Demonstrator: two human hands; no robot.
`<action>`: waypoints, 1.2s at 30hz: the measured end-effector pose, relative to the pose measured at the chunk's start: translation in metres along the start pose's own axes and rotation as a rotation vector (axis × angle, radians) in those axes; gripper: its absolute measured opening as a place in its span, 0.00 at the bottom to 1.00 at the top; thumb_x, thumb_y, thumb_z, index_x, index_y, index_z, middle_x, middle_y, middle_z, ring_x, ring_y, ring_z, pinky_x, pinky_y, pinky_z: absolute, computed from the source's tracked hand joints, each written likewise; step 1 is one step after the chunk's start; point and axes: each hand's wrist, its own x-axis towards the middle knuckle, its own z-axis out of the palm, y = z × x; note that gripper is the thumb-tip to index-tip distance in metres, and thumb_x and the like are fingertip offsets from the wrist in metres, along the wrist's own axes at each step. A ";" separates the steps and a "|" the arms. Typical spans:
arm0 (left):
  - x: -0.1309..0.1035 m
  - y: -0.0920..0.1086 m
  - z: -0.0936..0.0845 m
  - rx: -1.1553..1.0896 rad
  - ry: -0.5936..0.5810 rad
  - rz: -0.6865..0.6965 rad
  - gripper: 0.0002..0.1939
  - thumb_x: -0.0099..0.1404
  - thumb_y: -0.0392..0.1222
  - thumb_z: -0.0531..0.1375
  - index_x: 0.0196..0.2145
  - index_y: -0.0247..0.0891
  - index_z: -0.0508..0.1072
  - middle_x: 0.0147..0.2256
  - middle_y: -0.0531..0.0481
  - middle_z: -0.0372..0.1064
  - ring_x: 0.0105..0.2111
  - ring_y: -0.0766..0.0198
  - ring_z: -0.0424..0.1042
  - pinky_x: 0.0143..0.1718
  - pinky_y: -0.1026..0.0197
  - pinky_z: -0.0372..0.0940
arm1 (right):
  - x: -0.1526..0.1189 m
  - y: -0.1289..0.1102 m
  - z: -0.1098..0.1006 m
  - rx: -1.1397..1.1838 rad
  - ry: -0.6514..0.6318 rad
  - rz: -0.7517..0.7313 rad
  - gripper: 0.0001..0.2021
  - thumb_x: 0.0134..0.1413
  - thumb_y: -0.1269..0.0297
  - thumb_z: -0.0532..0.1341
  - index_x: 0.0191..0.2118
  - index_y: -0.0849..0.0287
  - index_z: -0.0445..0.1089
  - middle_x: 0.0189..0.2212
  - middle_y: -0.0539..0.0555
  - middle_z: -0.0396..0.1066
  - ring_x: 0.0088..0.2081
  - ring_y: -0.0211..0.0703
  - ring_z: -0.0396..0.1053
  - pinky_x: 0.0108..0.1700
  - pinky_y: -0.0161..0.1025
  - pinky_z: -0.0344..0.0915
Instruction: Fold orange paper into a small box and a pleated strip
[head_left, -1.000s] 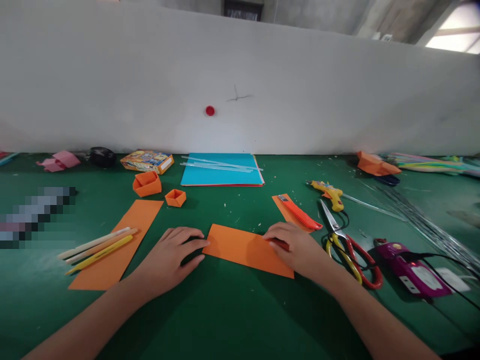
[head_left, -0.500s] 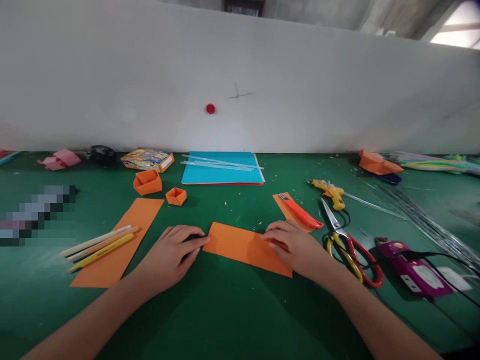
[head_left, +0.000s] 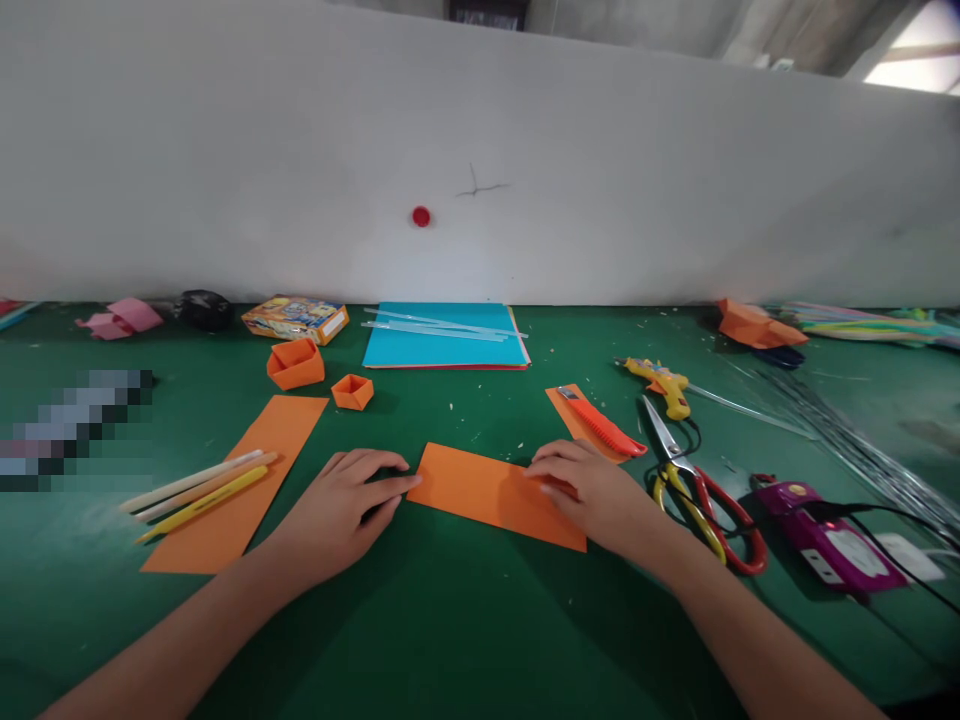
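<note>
A flat orange paper strip (head_left: 480,490) lies slightly slanted on the green table between my hands. My left hand (head_left: 349,505) rests on the table at its left end, the index fingertip touching the short edge and the thumb apart. Over the right end lies my right hand (head_left: 592,490), fingers stretched out on the paper and hiding part of it. Neither hand lifts the strip. Behind the right hand, a red utility knife (head_left: 604,425) sits on a smaller orange paper piece (head_left: 559,402). Scissors (head_left: 701,490) with yellow and red handles lie close by the right wrist.
On the left, three thin sticks or pens (head_left: 202,490) rest on another orange strip (head_left: 281,440). Folded orange paper rings (head_left: 296,365) stand behind it. Blue sheets (head_left: 442,350), a yellow glue gun (head_left: 660,385) and a purple power strip (head_left: 832,545) with cables surround the work area.
Almost nothing differs. Both hands keep their places on the orange strip, with only a tiny shift of the view.
</note>
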 end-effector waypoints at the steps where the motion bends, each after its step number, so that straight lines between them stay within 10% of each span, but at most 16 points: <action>1: 0.000 0.000 0.000 0.000 0.001 0.000 0.18 0.73 0.42 0.51 0.51 0.53 0.77 0.53 0.48 0.72 0.51 0.55 0.71 0.51 0.50 0.66 | 0.000 0.000 0.000 0.001 -0.001 0.002 0.14 0.64 0.69 0.56 0.50 0.49 0.75 0.52 0.54 0.73 0.53 0.51 0.69 0.54 0.51 0.70; 36: 0.001 0.000 -0.001 -0.005 -0.021 -0.012 0.18 0.72 0.41 0.52 0.53 0.53 0.76 0.54 0.48 0.72 0.53 0.54 0.70 0.54 0.48 0.65 | 0.000 0.002 0.000 0.021 0.023 -0.032 0.17 0.65 0.72 0.54 0.49 0.47 0.76 0.51 0.55 0.73 0.52 0.51 0.69 0.54 0.54 0.70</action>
